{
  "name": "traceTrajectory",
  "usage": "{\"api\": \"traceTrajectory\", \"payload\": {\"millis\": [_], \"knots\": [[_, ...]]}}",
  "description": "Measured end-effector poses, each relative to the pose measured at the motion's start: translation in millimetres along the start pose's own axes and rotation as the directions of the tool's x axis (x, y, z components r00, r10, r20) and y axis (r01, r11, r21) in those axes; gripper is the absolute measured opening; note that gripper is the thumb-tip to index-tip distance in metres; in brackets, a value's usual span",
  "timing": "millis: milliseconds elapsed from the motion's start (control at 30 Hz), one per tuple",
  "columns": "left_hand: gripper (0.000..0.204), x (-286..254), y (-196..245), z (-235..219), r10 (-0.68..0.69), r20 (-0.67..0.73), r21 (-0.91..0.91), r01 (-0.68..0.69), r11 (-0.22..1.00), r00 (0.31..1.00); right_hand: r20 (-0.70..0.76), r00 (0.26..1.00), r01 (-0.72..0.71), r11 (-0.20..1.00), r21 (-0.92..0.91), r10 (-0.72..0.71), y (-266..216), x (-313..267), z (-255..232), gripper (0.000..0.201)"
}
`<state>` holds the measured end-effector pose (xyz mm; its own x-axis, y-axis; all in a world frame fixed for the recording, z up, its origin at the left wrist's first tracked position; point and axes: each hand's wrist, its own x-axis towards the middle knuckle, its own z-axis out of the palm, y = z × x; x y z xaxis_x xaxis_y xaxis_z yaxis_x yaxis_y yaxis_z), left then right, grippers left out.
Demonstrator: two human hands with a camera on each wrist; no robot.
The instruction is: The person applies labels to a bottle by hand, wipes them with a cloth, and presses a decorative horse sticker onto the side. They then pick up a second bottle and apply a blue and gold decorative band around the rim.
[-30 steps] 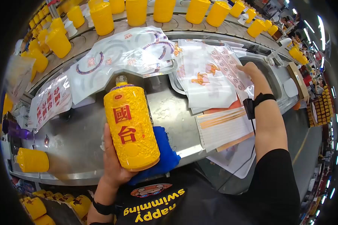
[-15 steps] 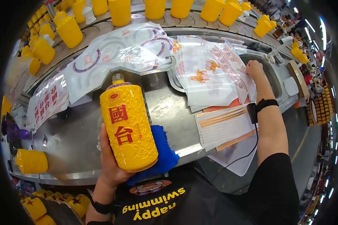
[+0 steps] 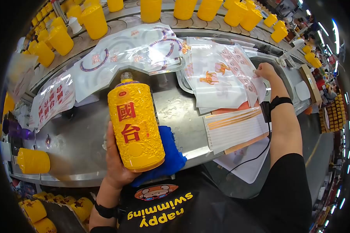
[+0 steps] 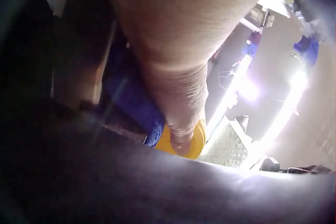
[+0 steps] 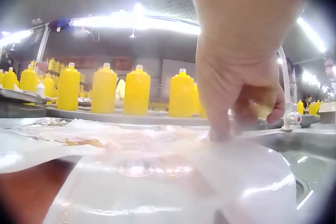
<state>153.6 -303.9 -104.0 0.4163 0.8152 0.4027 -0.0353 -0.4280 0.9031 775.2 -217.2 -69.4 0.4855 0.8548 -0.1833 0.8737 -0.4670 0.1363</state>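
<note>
Yellow embossed bottle (image 3: 135, 130) is gripped upright in the left hand (image 3: 114, 163), above the steel counter (image 3: 79, 145). Right hand (image 3: 266, 72) pinches a label sheet (image 3: 243, 72) beside the sink (image 3: 282, 83).

Head view looks down; wrist views sit close (left perhaps blocked), sharing the yellow bottle (image 3: 135, 130).

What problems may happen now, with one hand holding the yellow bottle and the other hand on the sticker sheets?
1. The left hand alone holds the yellow bottle from behind, tilted above the metal counter; its grip might slip.
2. The right hand pinches the sticker sheets, which overlap loosely, so several may lift or slide together.
</note>
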Motion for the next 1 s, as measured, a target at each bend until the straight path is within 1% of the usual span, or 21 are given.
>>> {"api": "traceTrajectory", "payload": {"millis": [33, 100, 200, 233, 300, 400, 433, 467, 500, 533, 567, 600, 667, 700, 733, 767, 800, 867, 900, 933, 1000], "knots": [[0.122, 0, 0, -1, 0.008, 0.008, 0.048, -0.009, 0.999, 1.0, -0.039, 0.999, -0.034, 0.998, -0.052, 0.032, -11, -10, -8, 0.03], [0.12, 0, -1, -5, 0.025, 0.061, 0.048, -0.028, 0.998, 0.998, -0.121, 0.989, -0.103, 0.983, -0.152, 0.085, -31, -32, -14, 0.031], [0.119, 0, -2, -9, 0.037, 0.096, 0.075, -0.044, 0.996, 0.995, -0.353, 0.933, -0.032, 0.961, -0.276, -0.071, -27, -29, -4, 0.023], [0.119, 0, -2, -10, 0.041, 0.104, 0.085, -0.05, 0.995, 0.994, -0.305, 0.95, -0.016, 0.965, -0.263, -0.067, -14, -17, 0, 0.024], [0.122, 0, -2, -6, 0.025, 0.057, -0.004, -0.025, 1.0, 0.998, -0.208, 0.976, 0.015, 0.973, -0.231, -0.064, 6, 11, 0, 0.026], [0.123, 1, 1, 2, -0.019, 0.0, -0.11, 0.019, 0.994, 1.0, -0.086, 0.988, 0.122, 0.992, -0.031, -0.125, -37, -12, -42, 0.031], [0.123, 0, 2, 4, -0.04, -0.012, -0.14, 0.038, 0.989, 0.999, -0.119, 0.965, 0.233, 0.972, -0.02, -0.234, -60, -14, -54, 0.033], [0.124, -2, 2, 2, -0.044, -0.001, -0.091, 0.044, 0.995, 0.999, -0.151, 0.929, 0.341, 0.94, -0.007, -0.338, -86, -17, -59, 0.036], [0.124, -2, 1, -2, -0.047, 0.012, -0.038, 0.047, 0.998, 0.999, -0.212, 0.899, 0.423, 0.886, 0.192, -0.383, -110, -14, -58, 0.038], [0.125, -3, 0, -5, -0.05, 0.026, 0.015, 0.05, 0.999, 0.998, -0.229, 0.887, 0.453, 0.849, 0.271, -0.401, -138, -11, -57, 0.04], [0.125, -3, -1, -7, -0.056, 0.038, 0.026, 0.055, 0.998, 0.998, -0.182, 0.906, 0.421, 0.78, 0.463, -0.382, -172, -16, -58, 0.037], [0.125, -4, -2, -9, -0.059, 0.049, 0.035, 0.057, 0.998, 0.997, -0.129, 0.92, 0.364, 0.682, 0.634, -0.371, -198, -21, -59, 0.035], [0.125, -5, -2, -8, -0.083, 0.043, 0.006, 0.082, 0.997, 0.996, -0.196, 0.878, 0.478, 0.806, 0.349, -0.436, -228, 9, -37, 0.033], [0.125, -6, -2, -7, -0.094, 0.04, -0.008, 0.095, 0.995, 0.995, -0.225, 0.848, 0.52, 0.833, 0.188, -0.479, -244, 24, -21, 0.032], [0.125, -6, -3, -9, -0.072, 0.046, 0.036, 0.071, 0.997, 0.996, -0.209, 0.87, 0.466, 0.884, 0.049, -0.447, -253, 32, -5, 0.031], [0.124, -7, -5, -9, -0.082, 0.046, 0.032, 0.08, 0.996, 0.996, -0.203, 0.889, 0.4, 0.912, -0.092, -0.41, -258, 39, 6, 0.03], [0.124, -9, -7, -9, -0.091, 0.045, 0.029, 0.09, 0.996, 0.995, -0.225, 0.896, 0.377, 0.923, -0.07, -0.383, -257, 38, 9, 0.031], [0.123, -8, -7, -11, -0.067, 0.043, 0.16, 0.06, 0.985, 0.997, -0.073, 0.949, 0.296, 0.946, -0.136, -0.307, -266, -2, -23, 0.035], [0.122, -8, -6, -10, -0.063, 0.031, 0.184, 0.057, 0.981, 0.998, -0.092, 0.94, 0.316, 0.94, -0.13, -0.329, -263, -9, -30, 0.034], [0.121, -8, -6, -10, -0.059, 0.019, 0.208, 0.054, 0.977, 0.998, -0.15, 0.929, 0.317, 0.938, -0.143, -0.337, -266, -25, -39, 0.033], [0.12, -6, -4, -10, -0.027, 0.007, 0.254, 0.024, 0.967, 1.0, -0.313, 0.843, 0.448, 0.893, -0.042, -0.438, -258, -55, -53, 0.029]]}}
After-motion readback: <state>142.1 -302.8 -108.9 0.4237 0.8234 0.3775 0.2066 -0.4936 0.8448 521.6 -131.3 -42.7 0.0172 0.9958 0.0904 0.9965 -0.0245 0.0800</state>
